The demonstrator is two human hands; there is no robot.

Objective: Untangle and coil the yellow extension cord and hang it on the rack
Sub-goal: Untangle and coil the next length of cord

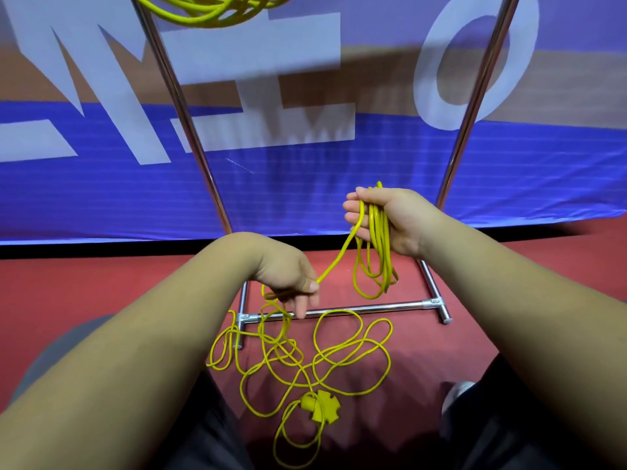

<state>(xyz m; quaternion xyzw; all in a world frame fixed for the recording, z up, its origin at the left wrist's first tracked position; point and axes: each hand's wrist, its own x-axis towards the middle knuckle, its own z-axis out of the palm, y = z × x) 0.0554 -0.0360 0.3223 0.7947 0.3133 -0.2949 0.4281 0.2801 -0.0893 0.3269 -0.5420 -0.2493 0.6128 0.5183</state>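
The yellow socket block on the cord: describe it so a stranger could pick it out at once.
Start at the chrome rack's bottom crossbar on the red floor. Nearer the person lies the loose tangle of yellow cord; the socket block sits toward its near side. It is the only chunky, cross-shaped lump among thin loops.

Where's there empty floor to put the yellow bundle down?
Bare red floor lies on the left between the banner and the left arm, and likewise on the right. In front of the rack's bottom bar it is crowded with loose cord and the socket.
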